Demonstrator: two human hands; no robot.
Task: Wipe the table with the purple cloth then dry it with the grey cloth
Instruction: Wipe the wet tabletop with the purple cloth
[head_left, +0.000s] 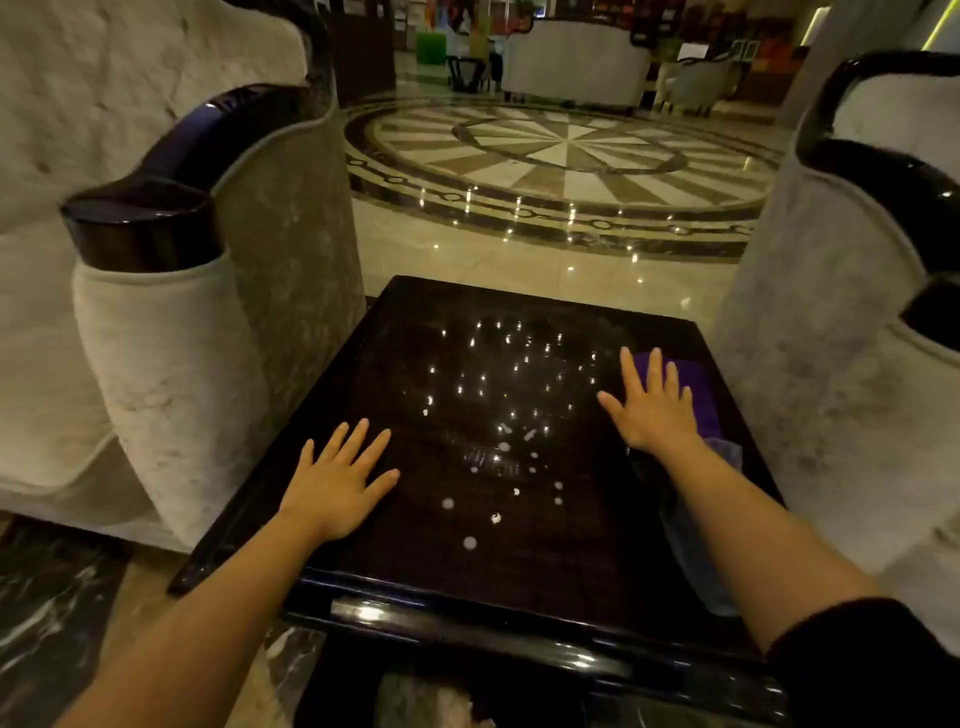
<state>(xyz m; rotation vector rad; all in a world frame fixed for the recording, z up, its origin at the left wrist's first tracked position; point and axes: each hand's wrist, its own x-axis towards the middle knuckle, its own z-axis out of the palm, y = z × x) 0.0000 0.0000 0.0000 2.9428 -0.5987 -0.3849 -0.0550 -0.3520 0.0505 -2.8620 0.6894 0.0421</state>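
Note:
A dark glossy square table (426, 332) stands in front of me, with several white spots and droplets (470, 543) scattered near its middle and front. My left hand (340, 480) lies flat on the table's left side, fingers spread, holding nothing. My right hand (652, 405) rests flat with fingers apart, partly over the purple cloth (693, 382) at the table's right edge. A greyish-blue cloth (691, 545) lies along the right edge, mostly hidden under my right forearm.
A pale upholstered armchair with a dark glossy armrest (150, 223) stands close on the left. Another such chair (852, 322) flanks the right. Beyond the table lies polished marble floor with a round inlay (561, 156).

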